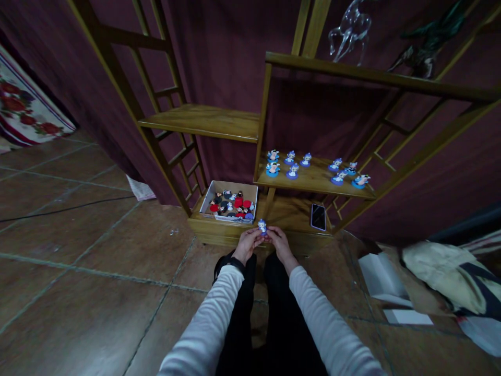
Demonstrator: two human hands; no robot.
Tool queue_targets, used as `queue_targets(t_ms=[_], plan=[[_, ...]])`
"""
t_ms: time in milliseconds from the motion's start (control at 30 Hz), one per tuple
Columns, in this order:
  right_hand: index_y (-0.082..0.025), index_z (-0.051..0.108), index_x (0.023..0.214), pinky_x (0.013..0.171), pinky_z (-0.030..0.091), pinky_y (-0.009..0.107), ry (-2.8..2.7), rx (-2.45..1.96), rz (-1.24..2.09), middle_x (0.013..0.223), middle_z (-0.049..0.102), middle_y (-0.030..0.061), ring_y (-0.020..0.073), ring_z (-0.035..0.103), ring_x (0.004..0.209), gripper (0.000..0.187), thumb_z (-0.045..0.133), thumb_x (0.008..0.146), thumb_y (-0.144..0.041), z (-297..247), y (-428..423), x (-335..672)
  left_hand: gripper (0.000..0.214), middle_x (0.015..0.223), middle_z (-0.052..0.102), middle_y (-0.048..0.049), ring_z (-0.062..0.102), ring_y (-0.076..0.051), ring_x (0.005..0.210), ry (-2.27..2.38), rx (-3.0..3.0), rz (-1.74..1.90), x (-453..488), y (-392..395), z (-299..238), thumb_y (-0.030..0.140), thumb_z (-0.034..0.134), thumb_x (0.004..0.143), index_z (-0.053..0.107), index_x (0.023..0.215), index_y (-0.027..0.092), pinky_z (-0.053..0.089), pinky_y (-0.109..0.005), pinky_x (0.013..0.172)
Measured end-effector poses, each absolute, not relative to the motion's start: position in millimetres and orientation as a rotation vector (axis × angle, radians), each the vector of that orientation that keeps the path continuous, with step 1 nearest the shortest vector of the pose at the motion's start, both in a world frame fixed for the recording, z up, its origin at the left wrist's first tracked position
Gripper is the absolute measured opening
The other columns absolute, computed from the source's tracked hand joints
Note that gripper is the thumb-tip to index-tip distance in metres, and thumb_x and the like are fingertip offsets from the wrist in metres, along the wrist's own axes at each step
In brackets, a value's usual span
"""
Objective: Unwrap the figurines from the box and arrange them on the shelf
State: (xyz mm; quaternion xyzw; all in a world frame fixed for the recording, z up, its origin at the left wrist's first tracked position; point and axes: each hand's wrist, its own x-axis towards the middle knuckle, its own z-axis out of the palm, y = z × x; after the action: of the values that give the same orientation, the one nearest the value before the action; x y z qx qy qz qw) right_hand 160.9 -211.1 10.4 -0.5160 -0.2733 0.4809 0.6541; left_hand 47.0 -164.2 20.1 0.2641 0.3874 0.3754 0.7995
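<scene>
A small purple-and-white figurine [262, 226] stands upright between the fingertips of my left hand [247, 243] and my right hand [280, 242]. Both hands grip it low, by its round purple base, just in front of the cabinet's lower board. Left of and beyond them sits a shallow cardboard box [207, 211] with several jumbled figurines, many with red or dark bases. Above, several similar figurines stand in groups on the right wooden shelf [313, 184]; one purple figurine [292, 171] is near the shelf's left part.
A phone [318, 216] lies on the lower board at right. A higher shelf [207, 119] juts out at left. A glass horse [351, 31] and a dark green figure [426, 44] stand on top. White cartons [383, 277] and a cloth bag [442, 271] lie on the right floor.
</scene>
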Motion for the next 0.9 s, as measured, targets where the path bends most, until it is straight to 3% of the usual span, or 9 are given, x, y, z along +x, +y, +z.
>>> queue_targets(t_ms=[300, 633, 900], plan=[[-0.021, 0.062, 0.077, 0.060, 0.046, 0.023, -0.633, -1.171, 1.032, 0.071, 0.062, -0.0028, 0.0113, 0.056, 0.063, 0.022, 0.069, 0.060, -0.032, 15.1, -214.1, 160.7, 0.012, 0.068, 0.067, -0.0047, 0.061, -0.009, 0.059, 0.776, 0.637, 0.775, 46.2, -163.2, 18.9, 0.013, 0.070, 0.067, 0.066, 0.079, 0.011, 0.050, -0.018, 0.061], [-0.022, 0.062, 0.082, 0.062, 0.047, 0.025, -0.644, -1.116, 1.004, 0.076, 0.064, -0.0014, 0.0135, 0.057, 0.069, 0.022, 0.065, 0.064, -0.034, 20.5, -217.0, 161.9, 0.042, 0.095, 0.068, -0.0051, 0.064, -0.012, 0.082, 0.655, 0.710, 0.793, 39.9, -172.3, 25.8, 0.011, 0.074, 0.062, 0.062, 0.102, 0.019, 0.049, -0.025, 0.079], [-0.023, 0.066, 0.087, 0.070, 0.047, 0.028, -0.632, -1.058, 0.988, 0.086, 0.067, 0.0017, 0.0177, 0.060, 0.081, 0.028, 0.069, 0.061, -0.030, 20.8, -218.8, 166.2, 0.045, 0.103, 0.066, -0.0061, 0.063, -0.014, 0.091, 0.588, 0.680, 0.784, 38.3, -175.9, 29.3, 0.010, 0.071, 0.066, 0.061, 0.108, 0.019, 0.047, -0.031, 0.088]])
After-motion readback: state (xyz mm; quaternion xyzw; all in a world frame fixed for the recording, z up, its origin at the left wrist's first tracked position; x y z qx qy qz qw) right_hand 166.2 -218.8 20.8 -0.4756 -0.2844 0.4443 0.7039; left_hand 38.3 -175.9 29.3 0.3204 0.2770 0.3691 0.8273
